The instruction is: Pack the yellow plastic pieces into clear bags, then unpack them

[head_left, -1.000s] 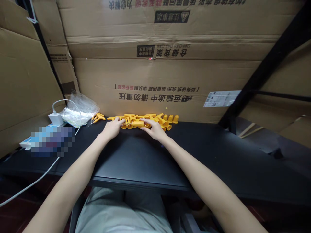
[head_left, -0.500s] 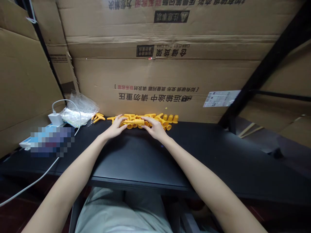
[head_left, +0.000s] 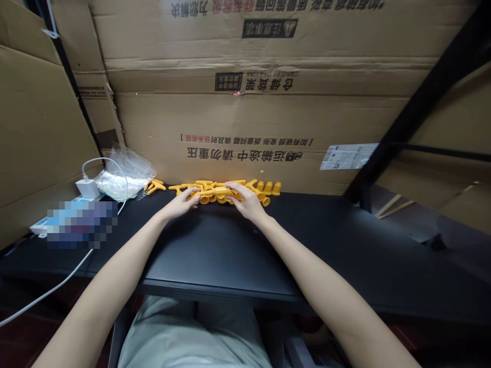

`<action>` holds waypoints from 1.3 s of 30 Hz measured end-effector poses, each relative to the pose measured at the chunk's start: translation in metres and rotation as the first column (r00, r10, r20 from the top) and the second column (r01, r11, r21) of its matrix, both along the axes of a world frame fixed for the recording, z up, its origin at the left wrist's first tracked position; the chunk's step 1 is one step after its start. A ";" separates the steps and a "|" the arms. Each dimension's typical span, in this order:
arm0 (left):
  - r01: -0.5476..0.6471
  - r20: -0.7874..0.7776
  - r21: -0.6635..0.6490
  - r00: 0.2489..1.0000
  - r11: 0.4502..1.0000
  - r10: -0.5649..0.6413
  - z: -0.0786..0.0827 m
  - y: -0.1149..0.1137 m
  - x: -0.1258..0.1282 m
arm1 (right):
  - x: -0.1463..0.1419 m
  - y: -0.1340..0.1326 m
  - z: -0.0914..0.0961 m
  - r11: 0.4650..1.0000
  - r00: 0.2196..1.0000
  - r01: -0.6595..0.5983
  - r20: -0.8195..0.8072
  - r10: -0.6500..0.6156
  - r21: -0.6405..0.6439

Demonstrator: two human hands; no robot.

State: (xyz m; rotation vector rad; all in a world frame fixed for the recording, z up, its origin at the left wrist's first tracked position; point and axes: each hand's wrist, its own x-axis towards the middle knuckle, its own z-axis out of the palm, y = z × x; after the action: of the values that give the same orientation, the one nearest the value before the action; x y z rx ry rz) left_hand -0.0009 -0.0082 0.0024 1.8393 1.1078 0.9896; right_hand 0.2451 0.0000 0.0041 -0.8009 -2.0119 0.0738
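Both hands have crept closer to the big cardboard box (head_left: 245,128): left hand (head_left: 179,202) and right hand (head_left: 248,202) pinch a short yellow plastic tube (head_left: 217,192) by its ends, at the box's foot, amid loose yellow plastic fittings (head_left: 265,188), still unsorted.

Likely storeroom workstation, cardboard cartons (head_left: 245,102), black table (head_left: 215,250)

Even, soft light; darker below.
We see the cardboard wall (head_left: 245,117) at 12 o'clock evenly lit, a faint sheen on the black tabletop (head_left: 215,255), the yellow parts (head_left: 226,190) sharp at centre. Lens bending stretches 4 and 8 o'clock; a pixelated patch (head_left: 82,224) sits at 9 o'clock.
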 end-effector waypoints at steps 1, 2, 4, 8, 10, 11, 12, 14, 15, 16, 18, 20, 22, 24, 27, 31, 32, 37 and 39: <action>0.000 0.010 -0.009 1.000 1.000 0.000 -0.001 0.001 0.000 | 0.001 0.001 0.000 1.000 1.000 0.001 0.000 -0.001 -0.001; 0.003 0.007 -0.011 1.000 1.000 -0.003 -0.002 0.001 -0.001 | 0.001 0.001 0.000 1.000 1.000 0.000 0.002 0.000 -0.004; 0.000 -0.032 0.027 0.999 1.000 0.001 -0.002 0.001 -0.003 | 0.002 0.002 0.001 1.000 1.000 -0.012 0.008 0.012 -0.012; -0.046 -0.162 0.214 0.983 0.976 0.082 0.002 -0.003 -0.007 | 0.004 0.002 0.005 0.997 0.998 -0.053 0.033 0.054 -0.049; -0.066 -0.202 0.277 0.971 0.959 0.125 0.005 -0.005 -0.008 | 0.005 0.001 0.008 0.995 0.997 -0.062 0.036 0.065 -0.081; -0.074 -0.217 0.298 0.966 0.952 0.143 0.006 -0.005 -0.008 | 0.006 0.000 0.009 0.993 0.997 -0.064 0.030 0.067 -0.100; -0.079 -0.232 0.318 0.960 0.945 0.158 0.007 -0.006 -0.008 | 0.006 -0.001 0.010 0.990 0.997 -0.067 0.021 0.070 -0.126; -0.084 -0.257 0.364 0.948 0.928 0.187 0.008 -0.005 -0.008 | 0.006 -0.001 0.011 0.975 0.996 -0.083 -0.002 0.084 -0.208; -0.083 -0.266 0.390 0.943 0.917 0.198 0.008 -0.005 -0.008 | 0.006 -0.001 0.010 0.960 0.995 -0.096 -0.017 0.095 -0.263; -0.079 -0.272 0.415 0.940 0.907 0.207 0.008 -0.004 -0.008 | 0.006 0.000 0.009 0.940 0.994 -0.113 -0.038 0.107 -0.322; -0.069 -0.276 0.459 0.937 0.885 0.216 0.008 -0.004 -0.008 | 0.005 0.002 0.007 0.890 0.987 -0.157 -0.104 0.124 -0.429; -0.057 -0.273 0.490 0.938 0.870 0.215 0.009 -0.004 -0.008 | 0.003 0.005 0.004 0.847 0.975 -0.194 -0.193 0.111 -0.494; -0.047 -0.268 0.500 0.941 0.865 0.207 0.009 -0.005 -0.007 | 0.000 0.006 0.002 0.822 0.962 -0.204 -0.266 0.067 -0.532; -0.046 -0.269 0.492 0.942 0.870 0.202 0.008 -0.005 -0.007 | -0.002 0.006 0.001 0.809 0.954 -0.189 -0.299 0.017 -0.557; -0.051 -0.275 0.470 0.940 0.881 0.201 0.007 -0.003 -0.008 | -0.004 0.004 0.004 0.796 0.957 -0.183 -0.291 0.009 -0.577; -0.055 -0.257 0.457 0.947 0.888 0.191 0.006 -0.002 -0.009 | -0.001 -0.002 0.009 0.774 0.956 -0.238 -0.284 0.079 -0.586; -0.050 -0.251 0.459 0.950 0.887 0.184 0.006 -0.003 -0.009 | -0.001 -0.004 0.011 0.772 0.954 -0.244 -0.288 0.082 -0.587; -0.007 -0.241 0.484 0.960 0.875 0.140 0.011 -0.009 -0.005 | -0.004 -0.014 0.020 0.743 0.956 -0.217 -0.290 0.033 -0.633; -0.006 -0.238 0.486 0.961 0.874 0.139 0.013 -0.011 -0.004 | -0.007 -0.017 0.021 0.725 0.956 -0.181 -0.292 -0.029 -0.665</action>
State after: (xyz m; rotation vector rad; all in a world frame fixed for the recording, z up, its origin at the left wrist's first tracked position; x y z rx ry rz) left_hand -0.0046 -0.0188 0.0152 2.4065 1.1665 1.1653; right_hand 0.2378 -0.0172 0.0254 -1.0858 -1.7216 0.9903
